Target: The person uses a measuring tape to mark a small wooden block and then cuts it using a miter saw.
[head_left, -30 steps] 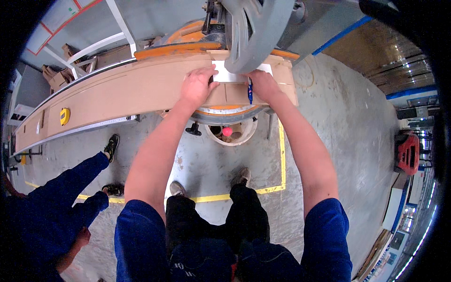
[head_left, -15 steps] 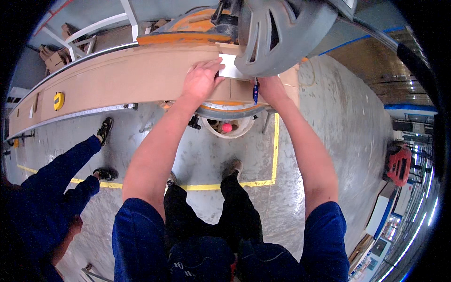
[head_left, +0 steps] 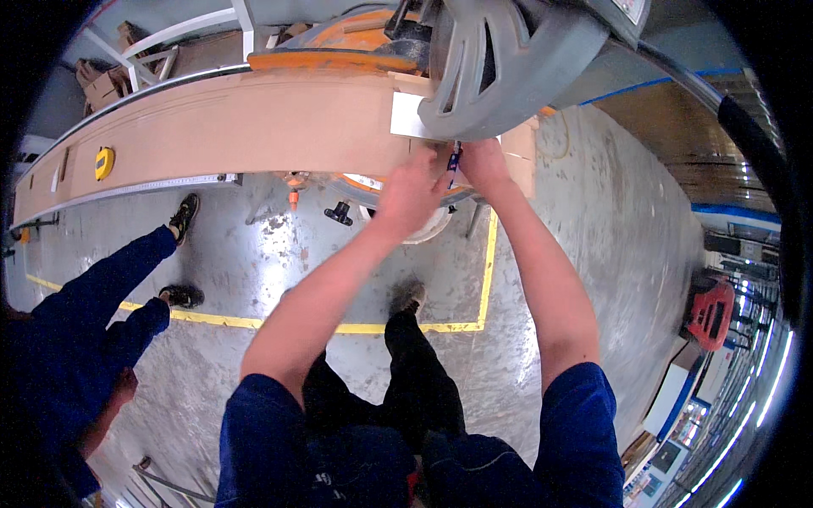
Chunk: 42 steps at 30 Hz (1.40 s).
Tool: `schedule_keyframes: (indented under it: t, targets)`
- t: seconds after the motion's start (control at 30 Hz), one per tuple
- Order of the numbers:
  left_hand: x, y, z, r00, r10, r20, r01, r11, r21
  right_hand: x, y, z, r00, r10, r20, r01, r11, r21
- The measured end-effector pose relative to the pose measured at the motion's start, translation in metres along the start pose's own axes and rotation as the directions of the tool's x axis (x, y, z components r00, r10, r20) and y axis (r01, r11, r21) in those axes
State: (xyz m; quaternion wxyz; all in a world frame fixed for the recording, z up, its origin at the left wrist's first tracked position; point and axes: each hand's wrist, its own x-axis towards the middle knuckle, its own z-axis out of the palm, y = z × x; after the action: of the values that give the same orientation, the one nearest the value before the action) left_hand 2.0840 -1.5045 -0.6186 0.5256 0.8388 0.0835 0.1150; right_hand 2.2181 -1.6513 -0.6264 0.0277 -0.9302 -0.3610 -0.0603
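Note:
My right hand [head_left: 485, 167] is closed on a blue pen [head_left: 454, 165] at the near side of a long brown board [head_left: 279, 127]. Close by on the left, my left hand [head_left: 412, 193] has its fingertips beside the pen; they are smeared by motion, and I cannot tell whether they touch it. A white rectangular piece [head_left: 410, 115] lies on the board just beyond my hands. The grey blade guard [head_left: 508, 76] of a mitre saw hangs above it and covers its right part.
A yellow tape measure [head_left: 103, 162] lies on the board's left part. The saw's orange fence [head_left: 330, 61] runs behind the board. A black knob [head_left: 339, 213] sticks out below. Another person's legs [head_left: 127, 275] stand at the left, near yellow floor tape [head_left: 406, 328].
My left hand has left the white piece and moved right and nearer, toward the pen. The right hand stays by the guard, with the pen slightly more tilted.

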Motion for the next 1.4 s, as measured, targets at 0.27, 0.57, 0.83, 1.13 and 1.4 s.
schedule_keyframes:
  t: [0.27, 0.57, 0.83, 1.13, 1.4]
  targets:
    - [-0.007, -0.027, 0.017, 0.987, -0.162, -0.007, 0.16, 0.981, -0.108, 0.01, -0.01, 0.006, 0.997, -0.045, 0.065, 0.052, 0.992, -0.111]
    - [-0.018, -0.084, -0.194, 0.975, -0.012, -0.221, 0.085, 0.943, 0.32, -0.002, -0.001, -0.01, 0.999, -0.043, -0.004, 0.043, 0.997, -0.066]
    - [0.038, -0.144, -0.252, 0.947, 0.147, -0.287, 0.058, 0.797, 0.601, -0.001, 0.005, 0.005, 0.991, -0.119, -0.063, 0.114, 0.991, -0.072]
    - [0.059, -0.074, -0.112, 0.838, 0.483, 0.254, -0.542, 0.789, 0.287, 0.0, 0.01, 0.005, 0.995, -0.1, 0.011, 0.1, 0.991, -0.091]
    - [0.076, -0.094, -0.086, 0.82, 0.543, 0.18, -0.572, 0.769, 0.286, -0.001, -0.003, -0.003, 0.989, 0.015, 0.149, 0.001, 0.995, -0.103]
